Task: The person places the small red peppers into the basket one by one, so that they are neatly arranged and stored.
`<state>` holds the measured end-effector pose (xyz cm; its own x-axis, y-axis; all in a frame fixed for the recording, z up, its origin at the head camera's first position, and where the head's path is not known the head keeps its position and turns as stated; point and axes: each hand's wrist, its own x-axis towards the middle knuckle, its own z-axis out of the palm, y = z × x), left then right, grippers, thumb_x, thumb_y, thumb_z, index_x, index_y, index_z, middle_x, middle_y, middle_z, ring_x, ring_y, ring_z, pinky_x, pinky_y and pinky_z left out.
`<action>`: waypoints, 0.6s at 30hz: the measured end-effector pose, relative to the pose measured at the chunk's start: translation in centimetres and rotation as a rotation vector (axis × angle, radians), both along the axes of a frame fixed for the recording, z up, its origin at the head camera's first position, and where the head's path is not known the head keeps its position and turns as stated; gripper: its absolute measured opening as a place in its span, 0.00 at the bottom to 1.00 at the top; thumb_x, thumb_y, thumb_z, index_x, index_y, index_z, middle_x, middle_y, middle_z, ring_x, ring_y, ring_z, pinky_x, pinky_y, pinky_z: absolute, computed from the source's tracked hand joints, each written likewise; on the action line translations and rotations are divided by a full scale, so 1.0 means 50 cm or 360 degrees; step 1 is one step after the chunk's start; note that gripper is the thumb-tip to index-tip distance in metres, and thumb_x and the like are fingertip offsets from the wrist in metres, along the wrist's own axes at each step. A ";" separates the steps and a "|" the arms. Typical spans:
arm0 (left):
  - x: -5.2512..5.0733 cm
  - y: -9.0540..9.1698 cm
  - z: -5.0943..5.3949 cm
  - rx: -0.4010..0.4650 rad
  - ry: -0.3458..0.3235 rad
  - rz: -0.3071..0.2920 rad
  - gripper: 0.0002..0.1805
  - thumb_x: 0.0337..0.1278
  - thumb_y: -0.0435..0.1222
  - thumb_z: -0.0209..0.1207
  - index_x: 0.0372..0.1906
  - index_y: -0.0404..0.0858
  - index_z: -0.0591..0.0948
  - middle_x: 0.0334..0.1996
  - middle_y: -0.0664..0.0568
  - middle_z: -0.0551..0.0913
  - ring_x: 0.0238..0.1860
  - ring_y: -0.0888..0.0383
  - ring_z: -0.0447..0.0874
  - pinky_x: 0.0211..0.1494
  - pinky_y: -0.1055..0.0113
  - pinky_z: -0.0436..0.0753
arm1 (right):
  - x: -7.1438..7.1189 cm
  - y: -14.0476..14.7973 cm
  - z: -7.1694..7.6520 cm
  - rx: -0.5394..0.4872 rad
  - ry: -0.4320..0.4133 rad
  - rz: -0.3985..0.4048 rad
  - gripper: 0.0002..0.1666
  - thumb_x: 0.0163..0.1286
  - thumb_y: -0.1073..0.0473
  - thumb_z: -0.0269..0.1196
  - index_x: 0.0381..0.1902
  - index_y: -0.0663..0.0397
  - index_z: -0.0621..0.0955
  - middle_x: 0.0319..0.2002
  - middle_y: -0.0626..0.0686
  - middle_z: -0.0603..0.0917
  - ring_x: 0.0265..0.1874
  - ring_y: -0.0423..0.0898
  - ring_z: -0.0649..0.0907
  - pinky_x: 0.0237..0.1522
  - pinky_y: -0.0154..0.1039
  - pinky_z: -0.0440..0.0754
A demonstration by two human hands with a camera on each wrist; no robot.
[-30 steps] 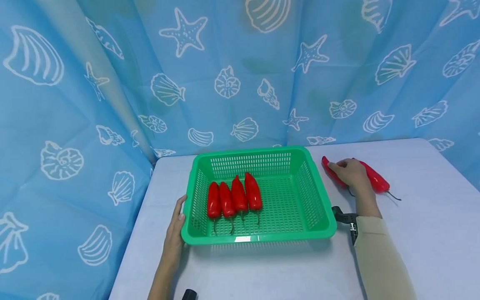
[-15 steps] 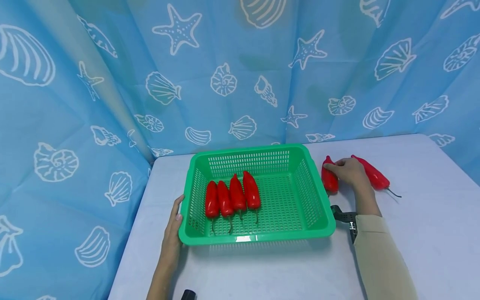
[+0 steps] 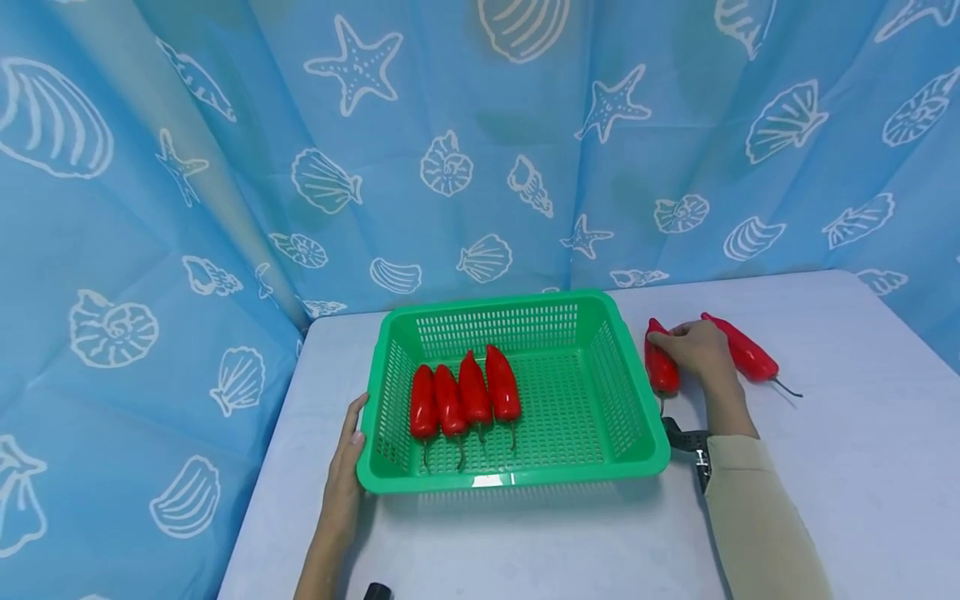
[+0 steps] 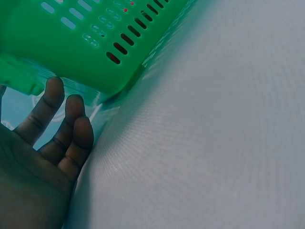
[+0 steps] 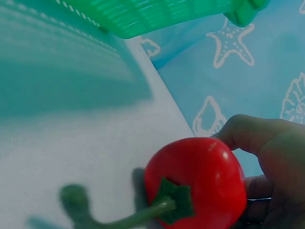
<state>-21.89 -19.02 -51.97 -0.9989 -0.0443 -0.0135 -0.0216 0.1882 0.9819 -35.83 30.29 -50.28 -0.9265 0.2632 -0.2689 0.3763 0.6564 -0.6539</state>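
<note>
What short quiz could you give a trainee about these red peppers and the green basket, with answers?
1. How many red peppers lie inside the green basket?
2. True or false: both hands are inside the basket.
3. What colour is the stem of the pepper in the right hand? A) white B) green C) blue

Key: 1. Four. 2. False; the left hand is at its side, the right beyond it. 3. B.
</note>
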 end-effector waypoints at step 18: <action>-0.005 0.002 -0.004 0.0005 0.0007 -0.0002 0.31 0.75 0.61 0.35 0.78 0.62 0.56 0.78 0.55 0.53 0.77 0.48 0.48 0.72 0.37 0.54 | 0.024 0.013 0.033 -0.0057 0.0003 0.0054 0.46 0.62 0.48 0.71 0.67 0.72 0.67 0.60 0.71 0.69 0.55 0.68 0.69 0.44 0.52 0.82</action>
